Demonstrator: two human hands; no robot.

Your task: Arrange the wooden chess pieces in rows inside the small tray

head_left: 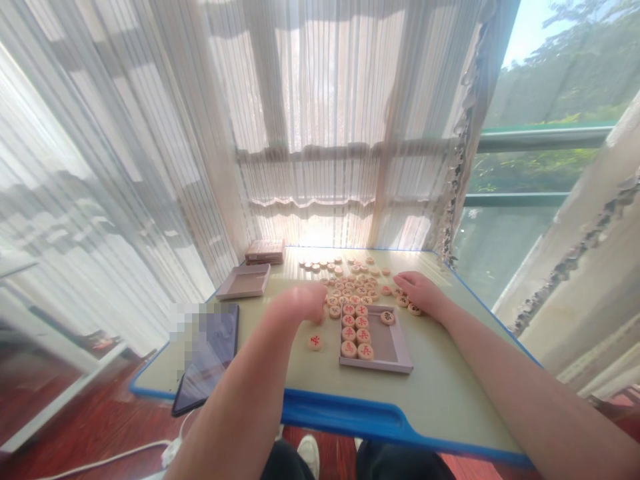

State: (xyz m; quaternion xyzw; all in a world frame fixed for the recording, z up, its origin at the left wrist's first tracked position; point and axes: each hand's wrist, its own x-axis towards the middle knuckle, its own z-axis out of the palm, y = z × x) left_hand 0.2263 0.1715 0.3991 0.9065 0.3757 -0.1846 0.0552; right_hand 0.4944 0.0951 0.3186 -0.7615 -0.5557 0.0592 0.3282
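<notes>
My left hand reaches down at the left edge of a spread of round wooden Chinese chess pieces. Its fingers are mostly hidden and blurred, so I cannot tell if they hold a piece. My right hand lies low on the right of the spread, fingers stretched out beside a few black-marked pieces. Between my arms sits a shallow box tray with two columns of red-marked pieces on its left and one black-marked piece at upper right. A single red-marked piece lies left of the tray.
A tablet lies at the table's left edge. Behind it are an empty shallow box lid and a stacked flat box. The table has a blue rim; sheer curtains hang beyond. A white cable runs below left.
</notes>
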